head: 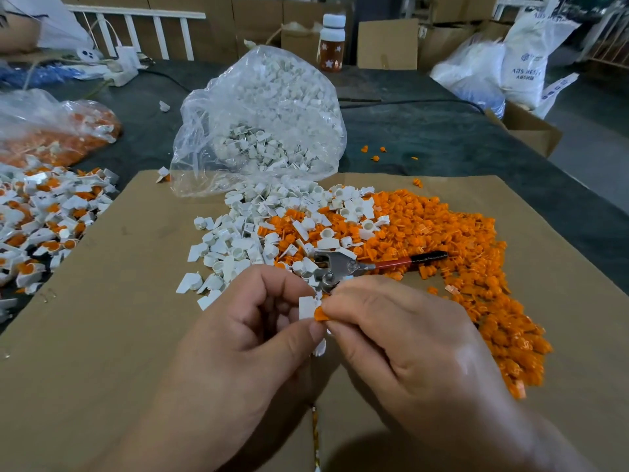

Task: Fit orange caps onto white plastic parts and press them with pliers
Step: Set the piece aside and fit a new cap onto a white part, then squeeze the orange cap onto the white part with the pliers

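Your dark tabletop (425,137) carries a cardboard sheet (119,335). At the sheet's far edge slumps a clear bag (262,124) of white pieces, its mouth open toward you. An orange pile (459,240) spreads over the sheet's right side, and a white pile (231,247) lies left of it; the two mix in the middle. Your left grip (238,335) pinches a white part (306,306), and your right grip (401,335) pinches an orange cap (320,315) against its right edge. Just beyond your fingers, the pliers (343,267) lie on the piles, handle pointing right.
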A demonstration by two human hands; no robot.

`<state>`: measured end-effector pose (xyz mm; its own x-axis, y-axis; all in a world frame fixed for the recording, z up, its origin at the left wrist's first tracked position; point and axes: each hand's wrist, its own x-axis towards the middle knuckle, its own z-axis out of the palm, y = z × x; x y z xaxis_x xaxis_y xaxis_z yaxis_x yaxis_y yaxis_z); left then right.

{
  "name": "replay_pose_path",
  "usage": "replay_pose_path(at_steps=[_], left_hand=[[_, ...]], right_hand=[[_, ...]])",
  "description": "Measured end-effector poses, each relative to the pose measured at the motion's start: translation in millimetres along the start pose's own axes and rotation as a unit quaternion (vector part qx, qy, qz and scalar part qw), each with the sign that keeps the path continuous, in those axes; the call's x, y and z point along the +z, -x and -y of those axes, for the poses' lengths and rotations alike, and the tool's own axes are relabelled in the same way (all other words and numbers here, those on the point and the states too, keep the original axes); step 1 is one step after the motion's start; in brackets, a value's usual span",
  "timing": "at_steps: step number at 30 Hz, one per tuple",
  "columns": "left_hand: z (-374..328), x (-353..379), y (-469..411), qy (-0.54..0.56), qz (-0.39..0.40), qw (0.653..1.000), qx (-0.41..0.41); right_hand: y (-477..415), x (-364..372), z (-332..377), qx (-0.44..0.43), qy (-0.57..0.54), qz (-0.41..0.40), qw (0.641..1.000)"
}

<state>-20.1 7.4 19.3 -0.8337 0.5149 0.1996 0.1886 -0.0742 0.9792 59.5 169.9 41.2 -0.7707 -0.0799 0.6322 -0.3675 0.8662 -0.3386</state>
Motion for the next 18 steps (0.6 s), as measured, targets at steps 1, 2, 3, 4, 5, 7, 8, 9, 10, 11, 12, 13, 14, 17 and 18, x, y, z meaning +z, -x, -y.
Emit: replay_pose_path(at_steps=[1,2,3,4,5,7,8,9,10,11,12,13,14,17,18], left_hand=[[0.3,0.4,-0.2,-0.009,0.000,1.000,0.000],[0.7,0.6,-0.4,-0.013,0.000,1.000,0.000],[1.0,1.0,-0.6,-0.010,-0.003,1.000,-0.001],[1.2,1.1,-1.0,-0.003,-0.005,1.000,-0.003],[1.2,1.3,-1.2,0.008,-0.008,1.000,-0.004],[0.3,2.2,-2.1,0.024,-0.010,1.000,-0.003],[-0.6,2.6,-2.2,0.033,-0.011,0.999,-0.004],[-1.5,3.0,-2.3,0.043,-0.014,0.999,-0.005],[-2.5,2.9,-2.3,0.051,-0.016,0.999,-0.007],[-3.2,2.9,-2.4,0.055,-0.017,0.998,-0.008],[-3.9,2.6,-2.5,0.056,-0.018,0.998,-0.009],[-4.4,2.6,-2.8,0.056,-0.018,0.998,-0.010],[-5.0,2.7,-2.9,0.055,-0.019,0.998,-0.012],[-7.0,3.3,-3.7,0.067,-0.025,0.997,-0.019],[-7.7,3.7,-4.0,0.080,-0.027,0.996,-0.026]], right_hand=[[0.2,0.1,0.3,-0.003,0.009,0.001,1.000],[0.4,0.2,0.5,-0.005,0.016,0.001,1.000],[0.3,0.3,0.9,-0.003,0.020,0.002,1.000],[0.1,0.3,1.2,0.001,0.019,0.003,1.000],[0.0,0.3,1.4,0.005,0.014,0.004,1.000],[0.1,0.1,1.4,0.014,-0.007,0.003,1.000],[0.2,0.1,1.2,0.017,-0.019,0.003,1.000],[0.4,0.1,1.2,0.021,-0.030,0.005,0.999],[0.3,0.3,1.1,0.024,-0.041,0.009,0.999],[0.4,0.3,1.1,0.026,-0.048,0.012,0.998],[0.2,0.3,0.9,0.029,-0.053,0.014,0.998],[0.0,0.5,0.8,0.032,-0.055,0.016,0.998],[0.0,0.4,0.9,0.036,-0.057,0.017,0.998],[1.0,1.3,0.1,0.053,-0.051,0.029,0.997],[1.6,1.5,-1.8,0.062,-0.022,0.027,0.997]])
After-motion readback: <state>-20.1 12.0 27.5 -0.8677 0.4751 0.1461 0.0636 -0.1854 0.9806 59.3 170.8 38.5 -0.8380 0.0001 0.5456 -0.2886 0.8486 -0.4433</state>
